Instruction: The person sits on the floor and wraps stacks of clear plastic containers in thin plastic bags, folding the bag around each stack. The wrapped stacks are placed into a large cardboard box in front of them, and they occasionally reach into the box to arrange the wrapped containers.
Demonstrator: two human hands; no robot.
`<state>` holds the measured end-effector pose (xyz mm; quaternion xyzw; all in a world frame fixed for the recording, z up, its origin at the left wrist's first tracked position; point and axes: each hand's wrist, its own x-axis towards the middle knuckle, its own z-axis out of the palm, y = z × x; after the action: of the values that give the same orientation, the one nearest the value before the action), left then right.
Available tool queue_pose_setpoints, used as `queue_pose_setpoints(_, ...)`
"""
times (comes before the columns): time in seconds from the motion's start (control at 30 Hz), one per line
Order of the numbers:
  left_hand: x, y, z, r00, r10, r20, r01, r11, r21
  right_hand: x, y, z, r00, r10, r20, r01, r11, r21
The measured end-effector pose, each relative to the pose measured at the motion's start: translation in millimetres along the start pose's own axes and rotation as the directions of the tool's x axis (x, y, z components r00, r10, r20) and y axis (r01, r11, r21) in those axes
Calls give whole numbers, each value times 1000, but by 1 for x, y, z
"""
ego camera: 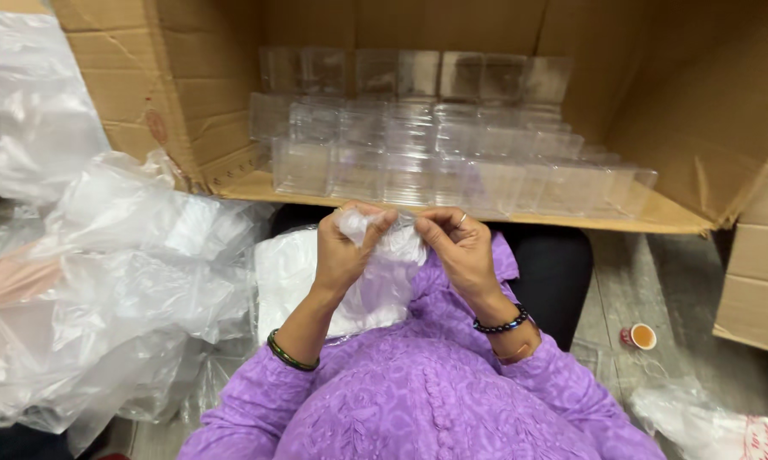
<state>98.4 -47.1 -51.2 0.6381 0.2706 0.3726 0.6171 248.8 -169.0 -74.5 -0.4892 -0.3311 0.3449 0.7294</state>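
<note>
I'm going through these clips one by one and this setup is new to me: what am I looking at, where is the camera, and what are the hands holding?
There is no machine here. One camera sits on a person's head and looks down at their lap. The left hand and right hand together pinch a small clear plastic bag at its top edge. In front lies an open cardboard box on its side, stacked with clear plastic containers. A heap of loose plastic bags lies to the left, and a small cup stands on the floor to the right.

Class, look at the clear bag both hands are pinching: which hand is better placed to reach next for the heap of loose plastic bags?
Probably the left hand: the heap of bags lies on its side.
</note>
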Motion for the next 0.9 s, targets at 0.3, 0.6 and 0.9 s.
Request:
queue_pose_setpoints(0.3,2,-8,26,980,-164,115,188,951,-245,-3,-1,-6,991,-134,-4,134,990,36)
queue_pose_setpoints(0.6,1,-41,3,764,-446,466,616,717,-325,-18,-2,-67,923,347,169,-386,847,367)
queue_pose_setpoints(0.9,85,-75,74,884,-84,459,160,978,-131,-1,-35,-116,907,-331,-260,53,703,-710)
